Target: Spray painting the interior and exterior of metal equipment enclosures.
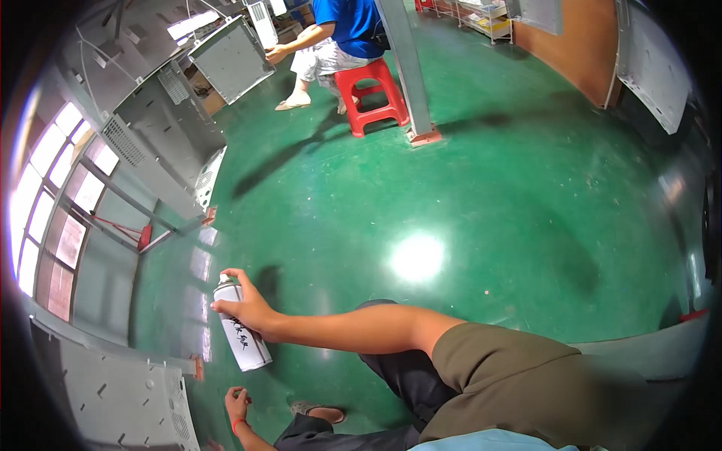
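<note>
My right hand [252, 307] is wrapped round a white spray can [244, 347] with dark handwriting on its side. Its index finger rests on top, by the white nozzle [223, 278]. The can tilts slightly and is held above the green floor, its base toward me. Lower down, my left hand [238, 403], with a red band at the wrist, hangs with loosely curled fingers and nothing visible in it. Nearest to that hand is a pale grey perforated metal panel [124, 398] at the lower left.
Large grey sheet-metal housings [162, 120] hang along the left. Ahead, a person in blue [346, 26] sits on a red stool [372, 98] beside a grey post [406, 68]. More panels [654, 68] hang at the far right. A red dustpan [145, 237] lies near the windows.
</note>
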`<state>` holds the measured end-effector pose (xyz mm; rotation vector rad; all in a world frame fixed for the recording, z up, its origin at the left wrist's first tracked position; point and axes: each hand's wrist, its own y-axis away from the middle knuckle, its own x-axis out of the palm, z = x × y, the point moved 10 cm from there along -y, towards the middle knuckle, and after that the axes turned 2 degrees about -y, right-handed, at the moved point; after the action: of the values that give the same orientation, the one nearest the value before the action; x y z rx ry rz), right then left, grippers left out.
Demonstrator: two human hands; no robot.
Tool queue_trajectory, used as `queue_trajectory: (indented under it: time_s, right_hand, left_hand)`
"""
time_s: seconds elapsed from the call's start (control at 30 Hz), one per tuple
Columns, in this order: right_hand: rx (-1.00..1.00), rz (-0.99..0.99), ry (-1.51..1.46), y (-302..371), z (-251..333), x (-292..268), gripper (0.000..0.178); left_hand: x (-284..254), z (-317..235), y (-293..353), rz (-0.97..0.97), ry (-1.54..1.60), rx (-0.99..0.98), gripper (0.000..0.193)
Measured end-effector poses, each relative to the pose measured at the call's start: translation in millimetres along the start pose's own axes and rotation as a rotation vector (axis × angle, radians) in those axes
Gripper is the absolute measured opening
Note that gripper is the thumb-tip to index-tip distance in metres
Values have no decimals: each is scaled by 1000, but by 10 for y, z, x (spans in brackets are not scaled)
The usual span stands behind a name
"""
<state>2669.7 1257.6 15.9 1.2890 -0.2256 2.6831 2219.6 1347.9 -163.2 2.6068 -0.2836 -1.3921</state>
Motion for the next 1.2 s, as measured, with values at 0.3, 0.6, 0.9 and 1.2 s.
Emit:
queue_trajectory:
  time_s: [0.3,0.6,0.9,1.2]
  right_hand:
    - [-2,-21,6,-4,95,-120,71]
    - [12,24,-38,-32,134,-136,73]
    - [47,27,-18,-14,102,-131,75]
    - [1,25,-3,-83,61,-154,76]
  left_hand:
    - [579,-13,29,306,-149,-95,32]
    - [1022,-137,28,481,-154,-83,35]
    - [830,-489,-174,174,-173,136,32]
    - [813,-451,-159,135,-87,65,34]
